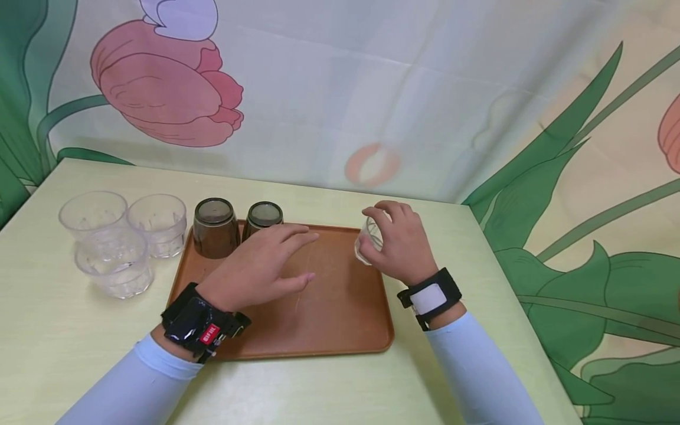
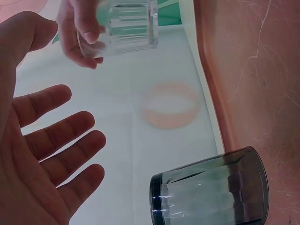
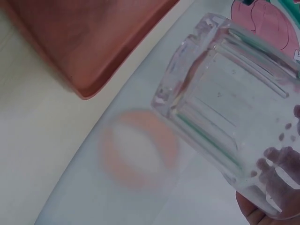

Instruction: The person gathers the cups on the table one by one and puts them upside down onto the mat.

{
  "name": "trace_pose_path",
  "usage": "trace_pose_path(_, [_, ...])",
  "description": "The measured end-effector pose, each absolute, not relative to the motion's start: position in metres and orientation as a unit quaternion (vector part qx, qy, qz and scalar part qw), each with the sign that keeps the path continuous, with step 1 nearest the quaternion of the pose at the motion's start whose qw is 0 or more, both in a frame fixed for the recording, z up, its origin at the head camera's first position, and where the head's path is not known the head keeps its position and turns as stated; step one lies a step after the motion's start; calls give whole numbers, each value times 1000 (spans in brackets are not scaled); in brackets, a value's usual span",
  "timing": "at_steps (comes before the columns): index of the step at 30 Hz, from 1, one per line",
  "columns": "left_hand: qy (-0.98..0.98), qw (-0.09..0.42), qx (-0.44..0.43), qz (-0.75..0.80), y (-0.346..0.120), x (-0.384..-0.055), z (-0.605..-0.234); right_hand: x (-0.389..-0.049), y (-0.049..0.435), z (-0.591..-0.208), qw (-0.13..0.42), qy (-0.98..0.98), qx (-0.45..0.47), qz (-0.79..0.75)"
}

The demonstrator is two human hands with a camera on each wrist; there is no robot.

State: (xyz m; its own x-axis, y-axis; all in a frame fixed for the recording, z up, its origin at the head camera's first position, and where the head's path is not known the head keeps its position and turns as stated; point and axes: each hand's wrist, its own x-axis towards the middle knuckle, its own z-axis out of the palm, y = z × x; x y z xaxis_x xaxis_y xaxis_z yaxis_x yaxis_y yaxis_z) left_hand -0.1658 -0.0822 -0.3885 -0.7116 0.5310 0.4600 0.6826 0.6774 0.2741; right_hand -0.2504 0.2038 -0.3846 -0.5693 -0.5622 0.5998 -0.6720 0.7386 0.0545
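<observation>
By the brown rectangular tray's (image 1: pixel 329 324) far right corner, your right hand (image 1: pixel 401 243) curls its fingers round a clear faceted tumbler (image 3: pixel 229 103); your empty left hand (image 1: pixel 257 267) hovers, fingers spread, near two smoky-grey tumblers (image 1: pixel 215 233)

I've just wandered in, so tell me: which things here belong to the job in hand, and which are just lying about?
Seemingly in the job:
right hand and the clear glass it holds
left hand, open over the tray
two upturned dark glasses on the tray
three clear glasses beside it, probably, though untouched

Apparently just surroundings:
floral backdrop
table
wrist straps, merely worn
</observation>
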Motion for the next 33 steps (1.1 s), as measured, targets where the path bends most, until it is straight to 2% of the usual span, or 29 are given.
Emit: trace_pose_path(33, [-902,178,-331,-212,-83,-169,-393,-222,171,-358,308,-843,409,165])
